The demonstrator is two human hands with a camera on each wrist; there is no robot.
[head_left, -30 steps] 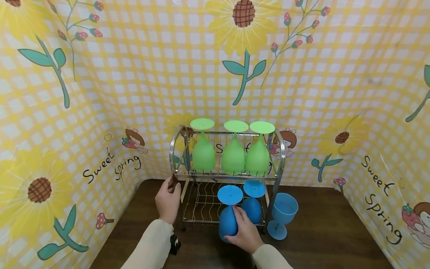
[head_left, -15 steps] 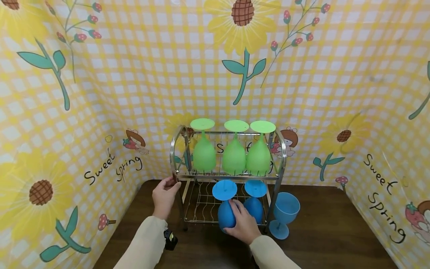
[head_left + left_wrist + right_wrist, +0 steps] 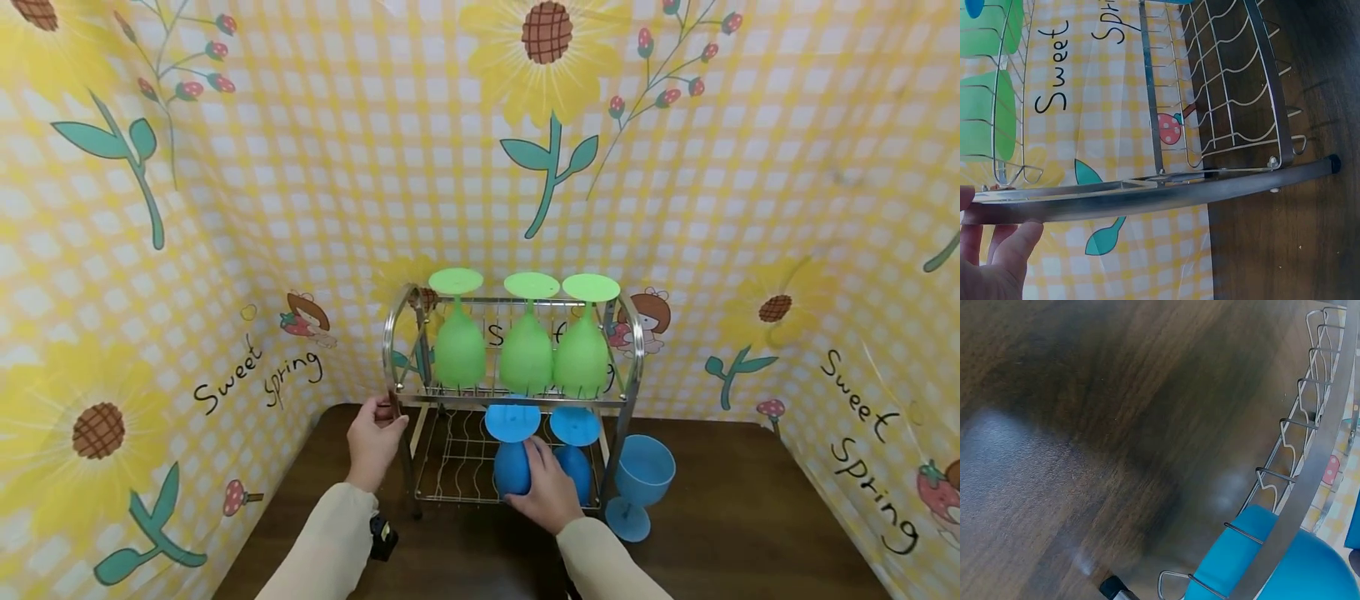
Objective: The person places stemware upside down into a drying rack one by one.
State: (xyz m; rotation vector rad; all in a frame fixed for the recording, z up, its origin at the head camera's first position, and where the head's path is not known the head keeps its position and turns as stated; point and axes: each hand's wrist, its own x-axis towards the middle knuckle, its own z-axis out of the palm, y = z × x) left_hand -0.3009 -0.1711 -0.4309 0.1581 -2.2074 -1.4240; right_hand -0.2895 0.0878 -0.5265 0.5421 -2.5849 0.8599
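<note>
My right hand (image 3: 551, 490) holds a blue plastic goblet (image 3: 511, 471) by its bowl, upside down, at the front of the lower tier of a two-tier metal dish rack (image 3: 510, 402). Beside it, partly behind my fingers, a second blue goblet (image 3: 574, 427) stands inverted on that tier. At the rack's left side, my left hand (image 3: 372, 443) grips the front post, fingers behind and thumb in front. The left wrist view shows those fingertips around the metal post (image 3: 1116, 203). In the right wrist view a blue bowl (image 3: 1297, 569) sits behind the front rail.
On the upper tier stand three inverted green goblets (image 3: 461, 354). Right of the rack, a light blue goblet (image 3: 647, 471) stands upright on the dark wooden table (image 3: 750, 517). A yellow checked cloth (image 3: 360, 167) surrounds the table at the back and sides.
My right hand has moved the blue goblet back and up, from in front of the rack to the lower tier beside the second one. The left hand stays at the post.
</note>
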